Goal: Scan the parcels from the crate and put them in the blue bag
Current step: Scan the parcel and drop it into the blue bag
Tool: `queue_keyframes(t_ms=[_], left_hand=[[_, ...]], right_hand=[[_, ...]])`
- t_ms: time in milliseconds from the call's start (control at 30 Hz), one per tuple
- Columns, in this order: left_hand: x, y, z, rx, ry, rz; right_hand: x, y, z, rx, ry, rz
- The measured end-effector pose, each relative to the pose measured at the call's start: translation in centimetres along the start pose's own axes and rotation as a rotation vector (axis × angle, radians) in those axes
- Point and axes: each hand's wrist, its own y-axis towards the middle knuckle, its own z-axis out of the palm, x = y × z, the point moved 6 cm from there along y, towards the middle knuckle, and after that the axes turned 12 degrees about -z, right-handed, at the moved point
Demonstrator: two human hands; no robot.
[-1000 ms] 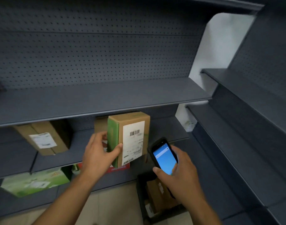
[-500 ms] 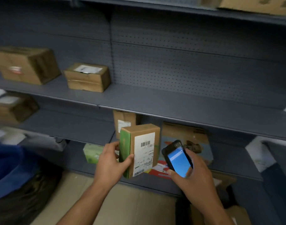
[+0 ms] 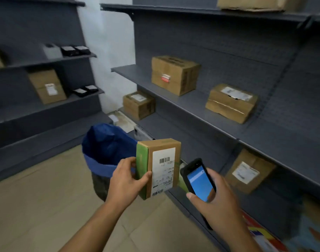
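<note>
My left hand [image 3: 127, 180] grips a small brown parcel [image 3: 160, 166] with a green side and a white barcode label facing me. It is held upright at chest height. My right hand [image 3: 215, 200] holds a black handheld scanner [image 3: 198, 180] with a lit blue screen, just right of the parcel. The blue bag [image 3: 104, 150] stands open on the floor, lining a dark bin, just behind and left of the parcel. The crate is out of view.
Grey metal shelving [image 3: 201, 110] runs along the right with several brown cardboard boxes [image 3: 174, 74] on it. More shelves [image 3: 46, 104] with a box and small black items stand at the left. Beige floor [image 3: 37, 206] lies between them.
The view has swung left, from the shelves to the corner with the blue bag. Both hands keep the same hold on the parcel and the scanner.
</note>
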Motion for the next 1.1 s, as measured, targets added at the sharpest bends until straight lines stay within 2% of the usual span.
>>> queue_keyframes(t_ms=[233,467,1100], left_hand=[[7.5,2.8,-7.5,-0.167,-0.003,-0.169],[10.5,3.9,-9.7,-0.266,-0.001,-0.267],[6.6,17.0,-7.2,-0.380,0.053,-0.383]], right_hand=[[5.4,5.3,8.4,0.154,0.014,-0.121],[7.3,9.2,12.8,0.261,0.043,-0.194],[3.5,27.9,19.8,0.415,0.199,-0.231]])
